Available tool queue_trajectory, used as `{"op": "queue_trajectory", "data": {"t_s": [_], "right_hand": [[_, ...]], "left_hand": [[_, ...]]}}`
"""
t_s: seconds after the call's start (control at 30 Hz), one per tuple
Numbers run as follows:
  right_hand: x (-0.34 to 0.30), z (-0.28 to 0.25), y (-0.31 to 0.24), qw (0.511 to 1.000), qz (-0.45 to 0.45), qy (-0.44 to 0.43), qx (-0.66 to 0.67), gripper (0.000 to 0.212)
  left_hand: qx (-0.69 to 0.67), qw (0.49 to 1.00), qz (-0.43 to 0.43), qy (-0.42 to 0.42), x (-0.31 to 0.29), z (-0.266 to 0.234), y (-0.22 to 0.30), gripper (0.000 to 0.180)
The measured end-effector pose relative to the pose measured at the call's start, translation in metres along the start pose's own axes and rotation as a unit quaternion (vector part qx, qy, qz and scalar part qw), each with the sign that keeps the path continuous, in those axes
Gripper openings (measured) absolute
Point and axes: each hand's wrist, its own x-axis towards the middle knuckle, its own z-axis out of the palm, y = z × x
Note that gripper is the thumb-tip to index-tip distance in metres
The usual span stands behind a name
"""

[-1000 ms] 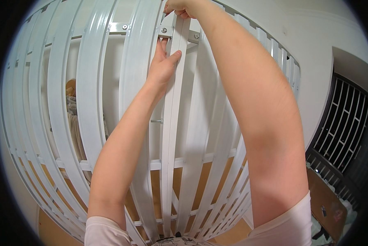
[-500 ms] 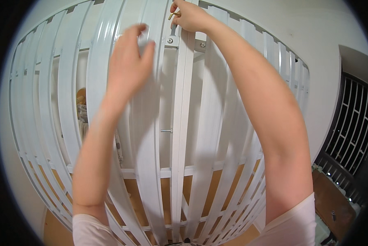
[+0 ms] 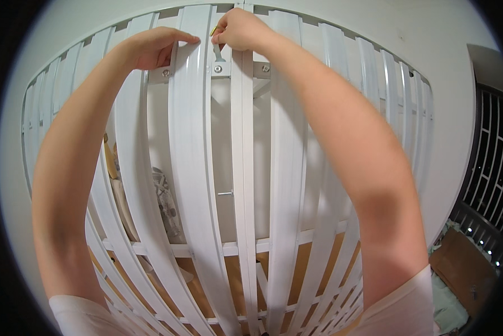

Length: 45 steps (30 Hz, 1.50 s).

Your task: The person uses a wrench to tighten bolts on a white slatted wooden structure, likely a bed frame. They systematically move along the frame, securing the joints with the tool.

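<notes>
My right hand [image 3: 240, 31], at the top centre of the white metal slatted frame, pinches a small flat grey wrench [image 3: 218, 55]. The wrench's flared end points down, just above a bolt head [image 3: 218, 69] on a grey bracket. A thin brass-coloured piece [image 3: 214, 31] sticks out between the same fingers; its kind is unclear. My left hand [image 3: 153, 47] closes around the left edge of a wide white slat [image 3: 191, 112], one finger stretched across its front and others curled in the gap beside it. Part of that grip is hidden.
A white double beam [image 3: 242, 140] runs down the middle, with a long bolt [image 3: 225, 193] jutting from its left side. More bracket bolts flank it. Behind the slats hang patterned fabric [image 3: 164, 201] and a wooden-looking piece. A barred window [image 3: 489, 151] and brown cardboard [image 3: 464, 269] are at right.
My left hand has moved from hovering before the slats onto the wide slat's edge. My right hand still holds the wrench. The whole view has shifted slightly.
</notes>
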Motion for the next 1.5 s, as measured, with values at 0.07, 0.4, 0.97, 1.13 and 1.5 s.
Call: {"op": "queue_trajectory", "data": {"t_s": [0.07,0.4,0.97,1.13,1.5], "right_hand": [[0.0,0.006,-0.002,0.999,0.038,0.017,-0.028,0.016],[-0.016,0.0,-0.008,0.998,0.037,-0.031,-0.029,0.021],[-0.008,0.009,0.015,0.997,-0.016,0.052,0.058,0.019],[-0.031,0.004,0.011,0.969,-0.061,0.154,0.185,0.018],[-0.172,0.071,-0.049,0.769,0.027,0.268,0.579,0.035]], "left_hand": [[0.044,0.999,-0.005,0.013,0.0,0.0,0.005,0.028],[0.495,0.708,0.435,0.254,0.065,0.012,0.061,0.039],[0.343,0.874,0.329,0.105,0.008,0.033,0.022,0.029],[0.405,0.868,0.288,0.015,0.007,0.033,0.028,0.028],[0.409,0.897,0.168,-0.006,0.001,0.032,0.062,0.013]]}}
